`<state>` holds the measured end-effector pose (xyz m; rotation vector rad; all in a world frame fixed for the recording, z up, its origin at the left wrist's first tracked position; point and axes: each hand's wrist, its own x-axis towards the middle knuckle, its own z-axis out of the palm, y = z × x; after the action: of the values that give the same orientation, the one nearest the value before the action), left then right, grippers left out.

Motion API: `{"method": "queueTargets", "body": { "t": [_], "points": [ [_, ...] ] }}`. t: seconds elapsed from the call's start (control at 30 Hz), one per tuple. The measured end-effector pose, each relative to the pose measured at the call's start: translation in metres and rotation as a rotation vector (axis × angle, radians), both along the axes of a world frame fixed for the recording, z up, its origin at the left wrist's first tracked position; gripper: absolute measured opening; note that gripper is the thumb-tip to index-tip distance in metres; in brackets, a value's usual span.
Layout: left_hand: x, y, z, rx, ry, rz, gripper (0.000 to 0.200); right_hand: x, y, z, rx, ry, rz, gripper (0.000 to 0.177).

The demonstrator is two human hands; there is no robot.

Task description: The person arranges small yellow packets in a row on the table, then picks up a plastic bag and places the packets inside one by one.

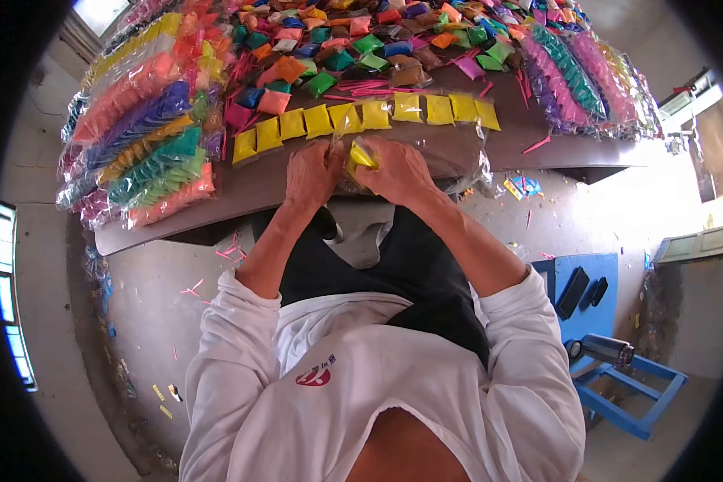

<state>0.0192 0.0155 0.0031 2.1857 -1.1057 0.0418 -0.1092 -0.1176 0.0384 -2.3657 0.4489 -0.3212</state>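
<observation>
My right hand (398, 169) is closed on a small yellow packet (362, 155) at the table's front edge. Beside it on the left, my left hand (312, 173) has its fingers curled around the edge of a clear plastic bag (466, 167). The bag stretches from between the hands out past my right hand; the fingertips partly hide its mouth. Just beyond both hands, a row of several yellow packets (375, 114) lies in a slight arc along the brown table (506, 149).
Loose packets in many colours (369, 44) are heaped at the back, with pink strips (377, 85) before them. Filled clear bags are stacked left (149, 120) and right (574, 80). A blue stool (590, 309) bearing dark objects and a bottle (606, 349) stand at my right.
</observation>
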Motion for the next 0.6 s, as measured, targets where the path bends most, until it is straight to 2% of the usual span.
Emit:
{"method": "queueTargets", "body": {
  "t": [0.13, 0.23, 0.33, 0.43, 0.6],
  "points": [
    [-0.002, 0.002, -0.015, -0.173, 0.013, 0.045, 0.038, 0.005, -0.006, -0.012, 0.175, -0.124, 0.181, 0.056],
    [0.0, 0.003, -0.023, -0.286, 0.06, 0.061, 0.04, 0.008, -0.013, -0.018, 0.422, -0.138, 0.344, 0.063],
    [-0.001, 0.006, -0.022, -0.355, 0.274, 0.067, 0.045, 0.007, -0.017, -0.015, 0.444, -0.102, 0.404, 0.065],
    [-0.005, 0.008, -0.016, -0.386, 0.361, 0.056, 0.05, 0.009, -0.015, -0.019, 0.437, -0.168, 0.376, 0.066],
    [-0.006, 0.012, -0.008, -0.336, 0.405, 0.0, 0.054, 0.013, -0.005, -0.006, 0.059, -0.122, 0.352, 0.059]
  ]
}}
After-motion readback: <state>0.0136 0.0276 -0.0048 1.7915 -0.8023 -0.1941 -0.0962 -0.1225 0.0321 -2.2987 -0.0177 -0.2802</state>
